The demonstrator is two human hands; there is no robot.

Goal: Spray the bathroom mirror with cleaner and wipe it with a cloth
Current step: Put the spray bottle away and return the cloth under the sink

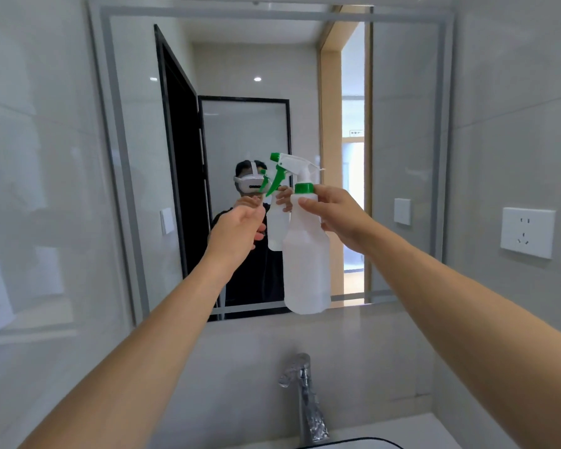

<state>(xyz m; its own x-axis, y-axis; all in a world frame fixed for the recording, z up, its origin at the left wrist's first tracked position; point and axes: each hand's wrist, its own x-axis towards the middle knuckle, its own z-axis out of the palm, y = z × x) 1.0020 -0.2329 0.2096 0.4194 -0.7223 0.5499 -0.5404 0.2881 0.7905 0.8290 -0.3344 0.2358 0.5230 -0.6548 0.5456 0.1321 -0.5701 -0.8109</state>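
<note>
- White translucent plastic makes up the spray bottle [306,254], which is hanging upright in front of the mirror [402,124], its base level with the mirror's lower edge.
- Green parts are showing on the bottle: a collar at the neck, a trigger and a nozzle tip pointing left.
- The right hand [336,218] is gripping the bottle at its neck and shoulder, thumb curled across the front just below the green collar, the other fingers wrapped behind.
- The left hand [240,228] is reaching up just left of the bottle, fingers curled toward the trigger; whether they are touching it, or pinching anything, cannot be told.
- Both bare forearms are stretching up from the bottom corners toward the middle.
- The mirror is reflecting the bottle, both hands, a person in a dark top wearing a white headset, a black-framed door and a wooden doorway.
- A chrome faucet [302,393] is standing below the mirror, over the dark rim of a sink [353,443].
- A white wall socket [527,232] is sitting on the grey tiles to the right of the mirror.
</note>
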